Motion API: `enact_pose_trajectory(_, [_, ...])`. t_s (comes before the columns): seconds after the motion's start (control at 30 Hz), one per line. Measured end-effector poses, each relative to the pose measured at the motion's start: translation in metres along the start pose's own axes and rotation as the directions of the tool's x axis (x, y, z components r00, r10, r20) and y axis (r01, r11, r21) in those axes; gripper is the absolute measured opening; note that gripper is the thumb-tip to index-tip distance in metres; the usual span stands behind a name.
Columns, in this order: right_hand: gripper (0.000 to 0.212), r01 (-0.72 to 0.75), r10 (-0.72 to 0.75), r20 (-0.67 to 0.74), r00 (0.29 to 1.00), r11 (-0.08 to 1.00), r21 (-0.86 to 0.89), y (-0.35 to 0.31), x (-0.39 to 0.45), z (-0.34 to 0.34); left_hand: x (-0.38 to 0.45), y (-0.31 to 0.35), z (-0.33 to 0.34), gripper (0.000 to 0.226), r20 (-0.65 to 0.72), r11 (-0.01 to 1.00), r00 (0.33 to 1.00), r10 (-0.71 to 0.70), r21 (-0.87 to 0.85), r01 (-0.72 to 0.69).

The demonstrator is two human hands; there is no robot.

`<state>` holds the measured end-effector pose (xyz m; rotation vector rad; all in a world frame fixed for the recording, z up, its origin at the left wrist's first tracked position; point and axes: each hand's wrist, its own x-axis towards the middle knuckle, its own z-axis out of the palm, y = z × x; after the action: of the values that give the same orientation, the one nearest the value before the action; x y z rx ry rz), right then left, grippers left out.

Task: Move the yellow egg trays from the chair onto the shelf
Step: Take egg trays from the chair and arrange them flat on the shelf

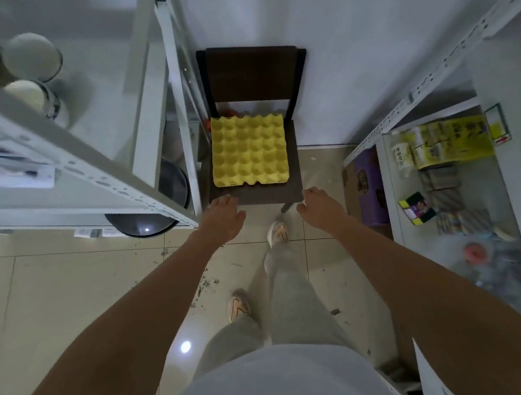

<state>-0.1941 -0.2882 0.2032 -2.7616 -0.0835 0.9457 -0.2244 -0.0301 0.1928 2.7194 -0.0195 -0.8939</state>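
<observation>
A stack of yellow egg trays [249, 150] lies flat on the seat of a dark brown wooden chair [254, 73] against the far wall. My left hand [223, 217] hovers just short of the seat's front left corner, fingers loosely apart and empty. My right hand [319, 206] hangs near the front right corner, also empty with fingers relaxed. Neither hand touches the trays. A white metal shelf [73, 168] stands to the left of the chair.
The left shelf holds jars [33, 59] and papers, with a dark round bin [147, 206] beneath it. A second white shelf [451, 182] on the right carries boxes and packets, beside a purple box [369, 188]. My legs and shoes stand on a littered tile floor.
</observation>
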Motion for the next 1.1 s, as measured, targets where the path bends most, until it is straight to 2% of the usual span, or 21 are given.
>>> enact_pose_trajectory(0.2, [0.047,-0.039,0.030,0.069,0.997,0.990,0.135,0.016,0.103,-0.025,0.088,0.013,-0.015,0.055,0.026,0.976,0.989,-0.148,-0.156,0.150])
enact_pose_trajectory(0.33, [0.042,-0.084,0.067,0.082,0.994,0.971,0.224,0.033,0.165,-0.029,0.147,0.009,-0.015,0.049,0.079,0.959,0.975,-0.207,-0.181,0.219])
enact_pose_trajectory(0.53, [0.039,-0.143,0.116,0.110,0.987,0.948,0.283,0.057,0.242,-0.021,0.205,-0.011,-0.005,0.044,0.078,0.886,0.932,-0.353,-0.292,0.360])
enact_pose_trajectory(0.6, [0.042,-0.185,0.146,0.137,0.980,0.918,0.350,0.063,0.269,-0.016,0.225,-0.022,-0.001,0.046,0.064,0.826,0.903,-0.426,-0.380,0.417])
enact_pose_trajectory(0.7, [0.044,-0.283,0.225,0.177,0.958,0.837,0.468,0.074,0.305,-0.005,0.256,-0.042,0.008,0.044,-0.004,0.825,0.894,-0.448,-0.388,0.411])
enact_pose_trajectory(0.9, [0.046,-0.292,0.233,0.185,0.955,0.857,0.425,0.081,0.357,0.031,0.311,-0.088,0.030,0.037,0.052,0.810,0.857,-0.512,-0.302,0.502])
enact_pose_trajectory(0.97, [0.040,-0.261,0.214,0.161,0.964,0.880,0.396,0.078,0.369,0.042,0.326,-0.091,0.039,0.033,0.019,0.778,0.842,-0.540,-0.372,0.507])
enact_pose_trajectory(1.1, [0.021,-0.219,0.222,0.020,0.975,0.933,0.284,0.069,0.392,0.058,0.349,-0.092,0.053,0.030,-0.053,0.633,0.734,-0.677,-0.550,0.545])
